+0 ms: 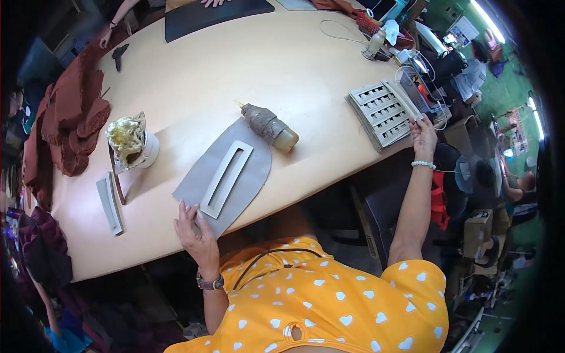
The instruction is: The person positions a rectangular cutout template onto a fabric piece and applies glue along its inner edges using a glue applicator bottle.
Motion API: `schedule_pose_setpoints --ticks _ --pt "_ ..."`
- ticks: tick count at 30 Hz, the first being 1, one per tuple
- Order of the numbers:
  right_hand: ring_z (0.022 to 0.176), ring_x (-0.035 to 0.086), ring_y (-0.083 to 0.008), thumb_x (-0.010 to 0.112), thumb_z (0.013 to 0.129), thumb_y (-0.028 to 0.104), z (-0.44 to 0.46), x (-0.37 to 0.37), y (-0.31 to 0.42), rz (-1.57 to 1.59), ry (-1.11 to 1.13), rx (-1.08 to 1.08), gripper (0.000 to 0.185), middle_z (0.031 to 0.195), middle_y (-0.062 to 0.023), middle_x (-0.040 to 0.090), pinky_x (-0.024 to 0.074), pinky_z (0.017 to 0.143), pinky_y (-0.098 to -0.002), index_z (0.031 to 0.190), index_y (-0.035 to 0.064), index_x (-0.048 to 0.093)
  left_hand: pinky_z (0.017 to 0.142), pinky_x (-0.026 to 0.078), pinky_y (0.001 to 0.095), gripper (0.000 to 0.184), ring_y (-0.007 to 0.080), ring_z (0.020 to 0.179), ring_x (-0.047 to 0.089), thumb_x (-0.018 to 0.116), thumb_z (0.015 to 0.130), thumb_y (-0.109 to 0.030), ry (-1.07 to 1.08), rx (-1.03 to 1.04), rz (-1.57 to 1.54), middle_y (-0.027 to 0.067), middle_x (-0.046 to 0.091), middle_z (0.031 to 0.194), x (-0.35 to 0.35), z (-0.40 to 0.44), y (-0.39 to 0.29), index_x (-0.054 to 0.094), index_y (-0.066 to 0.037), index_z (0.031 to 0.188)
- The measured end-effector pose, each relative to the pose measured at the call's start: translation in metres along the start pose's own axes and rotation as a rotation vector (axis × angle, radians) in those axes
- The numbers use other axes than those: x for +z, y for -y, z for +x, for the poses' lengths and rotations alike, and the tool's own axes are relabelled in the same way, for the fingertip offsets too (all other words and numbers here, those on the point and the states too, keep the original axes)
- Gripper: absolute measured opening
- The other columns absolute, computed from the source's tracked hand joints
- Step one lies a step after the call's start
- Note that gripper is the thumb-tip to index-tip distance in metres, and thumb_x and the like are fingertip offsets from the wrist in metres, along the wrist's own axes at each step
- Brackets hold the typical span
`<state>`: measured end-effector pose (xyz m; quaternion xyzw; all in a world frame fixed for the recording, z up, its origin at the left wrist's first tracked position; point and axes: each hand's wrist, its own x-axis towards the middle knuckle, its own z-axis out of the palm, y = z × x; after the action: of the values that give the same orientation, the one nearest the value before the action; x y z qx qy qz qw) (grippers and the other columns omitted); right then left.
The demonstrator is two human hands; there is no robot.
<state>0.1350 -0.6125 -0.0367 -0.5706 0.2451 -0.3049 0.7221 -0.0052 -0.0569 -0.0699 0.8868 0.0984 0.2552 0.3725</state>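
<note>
At nr edge, pale wood-look table [176, 76]: hand contact x2

L hand [197, 236]: tips on flat grey tongue-shaped sheet [203, 167], pale slotted rectangular frame [212, 207] atop; can't tell if gripping. R hand [424, 139]: fingers pinching edge of pale multi-slot panel stack [382, 115] nr table's R end.

At the near edge of the table [312, 65], the left hand [198, 238] hid some of the grey sheet [258, 152] from me; at its far side, my feed cropped a co-worker's hand [215, 2].
</note>
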Motion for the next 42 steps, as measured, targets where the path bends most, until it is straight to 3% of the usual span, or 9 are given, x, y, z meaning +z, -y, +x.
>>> schedule_pose_setpoints --ticks 6,9,12,15,22,29,32,37,42 --pt "0.076 0.067 -0.0219 0.055 0.082 -0.004 0.001 -0.011 -0.008 -0.005 0.027 0.0 0.04 0.094 -0.0153 0.062 0.0571 0.063 -0.0267 0.12 -0.0034 0.045 0.103 0.023 0.0504 0.041 0.0257 0.099 0.058 0.051 0.089 -0.009 0.008 -0.009 -0.012 0.0076 0.064 0.098 -0.001 0.0 -0.001 0.043 0.0 0.128" --pt "0.077 0.067 -0.0226 0.055 0.082 -0.004 -0.001 -0.014 -0.009 -0.018 0.012 0.005 0.041 0.095 -0.0161 0.062 0.0572 0.063 -0.027 0.121 -0.0044 0.044 0.089 0.04 0.0356 0.042 0.0254 0.098 0.055 0.051 0.088 -0.002 0.01 0.003 -0.018 0.0124 0.061 0.099 -0.001 0.0 -0.002 0.043 0.003 0.129" --pt "0.077 0.067 -0.0233 0.055 0.083 -0.003 -0.002 -0.016 -0.009 -0.027 0.01 0.008 0.041 0.095 -0.0172 0.062 0.0572 0.063 -0.0274 0.122 -0.005 0.043 0.092 0.038 0.0361 0.042 0.0246 0.098 0.055 0.051 0.088 -0.002 0.016 -0.005 -0.011 0.0121 0.062 0.099 -0.001 0.0 -0.003 0.043 0.002 0.129" --pt "0.077 0.067 -0.0234 0.055 0.083 0.0 -0.003 -0.017 -0.008 -0.052 0.02 0.028 0.042 0.094 -0.0161 0.062 0.0567 0.062 -0.0269 0.123 -0.0057 0.043 0.104 0.023 0.0505 0.041 0.0256 0.099 0.059 0.051 0.089 -0.01 0.01 0.005 0.006 0.0076 0.064 0.099 0.0 -0.001 0.001 0.043 0.0 0.128" --pt "0.061 0.058 -0.0123 0.057 0.085 0.01 -0.052 -0.005 0.017 -0.375 -0.202 -0.031 0.042 0.085 -0.006 0.058 0.0489 0.052 -0.0205 0.122 -0.0051 0.045 0.104 0.023 0.0503 0.041 0.0256 0.1 0.058 0.052 0.088 -0.009 -0.004 0.029 0.017 0.008 0.064 0.099 0.001 -0.001 0.002 0.044 0.0 0.127" --pt "0.071 0.051 -0.0067 0.058 0.088 0.012 -0.171 0.117 -0.002 -0.478 0.36 -0.351 0.034 0.09 -0.0023 0.057 0.0447 0.063 -0.0199 0.119 0.0003 0.054 0.103 0.024 0.0499 0.047 0.026 0.103 0.056 0.059 0.083 -0.01 0.022 0.023 0.003 0.0078 0.064 0.102 -0.002 -0.002 0.007 0.044 -0.001 0.127" --pt "0.084 0.058 -0.022 0.07 0.078 0.028 -0.211 0.172 -0.028 -0.712 0.599 -0.531 0.058 0.096 -0.0153 0.06 0.0478 0.074 -0.0332 0.123 -0.0031 0.049 0.103 0.025 0.048 0.063 0.0253 0.103 0.056 0.068 0.075 -0.013 0.03 0.061 0.013 0.0082 0.063 0.103 -0.004 -0.003 0.008 0.04 -0.001 0.13" --pt "0.091 0.059 -0.0252 0.071 0.076 0.026 -0.241 0.206 -0.065 -0.735 0.655 -0.519 0.062 0.102 -0.0179 0.06 0.0475 0.08 -0.0345 0.123 -0.0051 0.047 0.103 0.024 0.0462 0.075 0.026 0.103 0.055 0.075 0.069 -0.016 0.037 0.087 0.0 0.0088 0.062 0.103 -0.006 -0.003 0.007 0.038 0.0 0.132" --pt "0.097 0.058 -0.0208 0.067 0.08 0.011 -0.246 0.207 -0.057 -0.187 0.574 -0.292 0.044 0.109 -0.014 0.057 0.0485 0.083 -0.0323 0.117 -0.0044 0.05 0.103 0.024 0.0487 0.076 0.0268 0.102 0.056 0.076 0.069 -0.018 0.016 0.098 -0.026 0.0081 0.062 0.103 -0.007 -0.002 0.007 0.038 -0.001 0.132"
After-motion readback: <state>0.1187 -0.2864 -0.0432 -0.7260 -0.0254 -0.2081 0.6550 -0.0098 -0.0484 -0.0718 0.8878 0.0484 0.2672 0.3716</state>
